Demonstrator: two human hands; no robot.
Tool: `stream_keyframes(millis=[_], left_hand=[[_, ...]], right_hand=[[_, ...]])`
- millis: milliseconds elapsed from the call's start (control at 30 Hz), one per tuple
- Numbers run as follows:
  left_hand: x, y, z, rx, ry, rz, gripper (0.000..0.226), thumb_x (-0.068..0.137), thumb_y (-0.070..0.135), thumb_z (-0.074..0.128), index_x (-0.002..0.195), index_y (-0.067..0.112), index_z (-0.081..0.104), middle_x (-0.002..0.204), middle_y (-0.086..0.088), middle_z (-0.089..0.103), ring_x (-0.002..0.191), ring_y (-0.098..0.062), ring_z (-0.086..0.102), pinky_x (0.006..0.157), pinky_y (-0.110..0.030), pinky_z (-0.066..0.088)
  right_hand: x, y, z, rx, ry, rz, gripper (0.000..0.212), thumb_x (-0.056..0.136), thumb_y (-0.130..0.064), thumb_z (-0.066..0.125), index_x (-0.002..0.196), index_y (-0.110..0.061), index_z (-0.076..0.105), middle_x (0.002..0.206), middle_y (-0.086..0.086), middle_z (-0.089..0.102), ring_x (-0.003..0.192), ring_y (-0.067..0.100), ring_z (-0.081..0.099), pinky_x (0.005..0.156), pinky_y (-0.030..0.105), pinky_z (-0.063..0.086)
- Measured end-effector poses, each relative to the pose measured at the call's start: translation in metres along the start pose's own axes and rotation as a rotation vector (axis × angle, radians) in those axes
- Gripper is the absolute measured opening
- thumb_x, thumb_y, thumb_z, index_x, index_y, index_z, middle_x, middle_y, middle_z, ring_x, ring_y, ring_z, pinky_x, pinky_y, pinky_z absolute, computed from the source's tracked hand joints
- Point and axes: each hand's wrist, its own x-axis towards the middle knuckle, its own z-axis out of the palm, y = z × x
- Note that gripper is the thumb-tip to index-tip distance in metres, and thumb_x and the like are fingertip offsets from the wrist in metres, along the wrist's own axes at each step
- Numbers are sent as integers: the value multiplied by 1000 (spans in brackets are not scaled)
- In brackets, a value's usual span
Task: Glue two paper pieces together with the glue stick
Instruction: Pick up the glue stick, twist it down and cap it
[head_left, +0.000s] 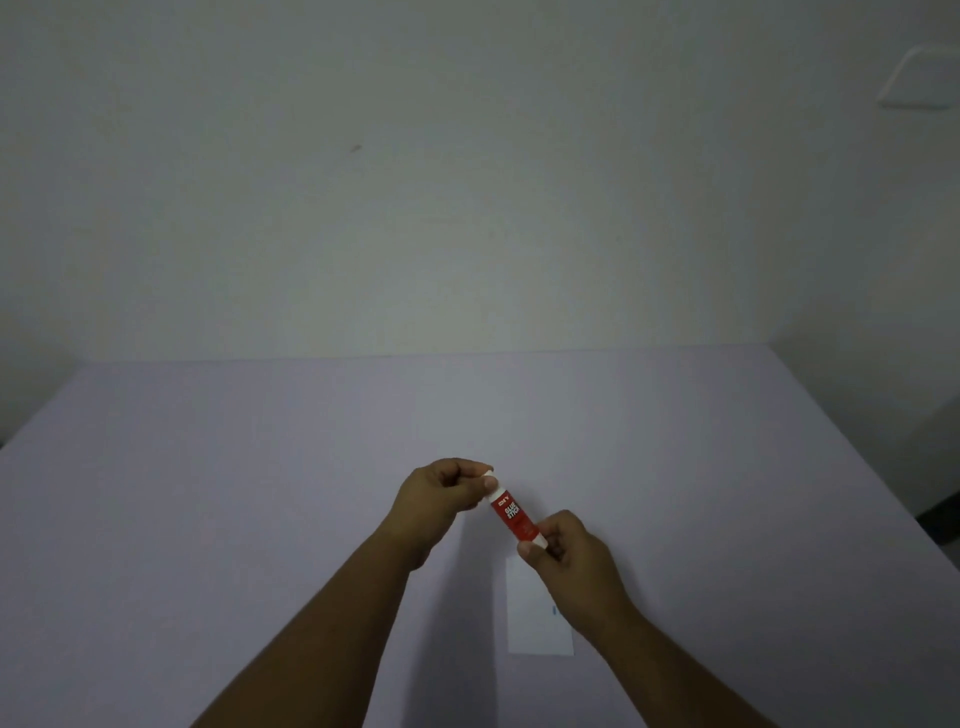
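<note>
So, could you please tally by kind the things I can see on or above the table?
Glue stick, held at its ends by the left hand and the right hand: 1
White paper lying on the table: 1 visible; any second piece cannot be told apart
Total: 2

This looks like a plain room indoors, maybe in a home or a small office, but it is hard to tell which. A big flat table (208, 493) with a pale purple top fills the bottom half of the view. Behind it, at 12 o'clock, stands a bare white wall (467, 182) with one small dark mark on it. At 2 o'clock, high up on the wall, sits a white boxy thing (919, 78), too blurry to name. At 3 o'clock, past the table's edge, a dark bit of floor (943, 519) shows. The light is dim.
</note>
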Motion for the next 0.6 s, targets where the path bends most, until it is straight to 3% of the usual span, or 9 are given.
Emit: stream_keyframes(millis=[167,300,367,467,600], left_hand=[[-2,3,0,38,-32,5,15,81,25,72,95,21,74,94,2,74,91,-12,67,65,-13,50],[5,4,0,51,4,43,19,84,23,69,103,21,72,102,4,72,98,-11,65,79,-19,49],[13,4,0,83,41,64,19,84,23,69,102,25,72,102,6,72,96,-10,65,77,-17,48],[27,-1,1,149,71,92,21,82,22,71,102,31,71,95,11,71,86,-4,65,64,-8,48],[46,-16,4,258,87,116,25,78,20,76,99,29,67,92,13,67,83,-6,63,62,-3,46]], right_hand=[[-1,2,3,102,-65,40,11,83,-34,64,84,-31,53,88,3,67,83,22,63,79,41,52],[21,-2,8,41,-135,15,14,84,-36,61,91,-40,51,93,-8,64,84,7,61,71,21,47],[38,-3,13,-3,-136,10,14,82,-37,62,90,-41,52,87,-14,63,80,4,59,65,16,42],[64,2,22,-59,-86,-19,15,77,-33,69,88,-38,59,83,-19,59,80,4,56,68,18,41],[95,16,34,-194,-8,-41,21,70,-29,74,89,-24,67,88,-7,67,86,15,52,74,28,45]])
